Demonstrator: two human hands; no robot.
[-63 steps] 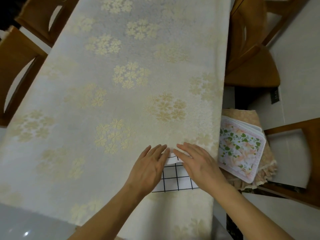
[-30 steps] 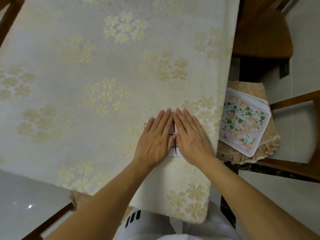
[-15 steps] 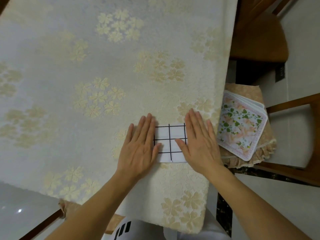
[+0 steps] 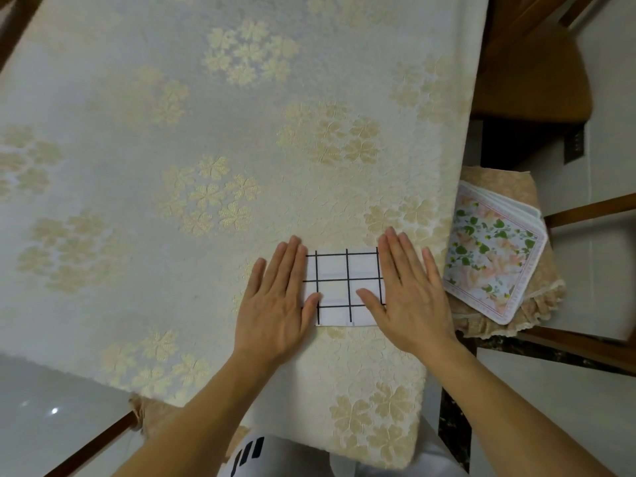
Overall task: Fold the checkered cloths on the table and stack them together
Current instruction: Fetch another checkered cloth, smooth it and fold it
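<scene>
Your flat left hand (image 4: 275, 304) and right hand (image 4: 411, 296) press the folded checkered cloth (image 4: 346, 287), lying long side-to-side on the counter (image 4: 172, 132).

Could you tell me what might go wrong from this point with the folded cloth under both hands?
1. The left hand and right hand only press flat on the folded checkered cloth; once lifted, the folds may spring open.
2. The cloth lies near the table's right edge, so a sideways smoothing stroke could push it off toward the floral mats on the chair.
</scene>
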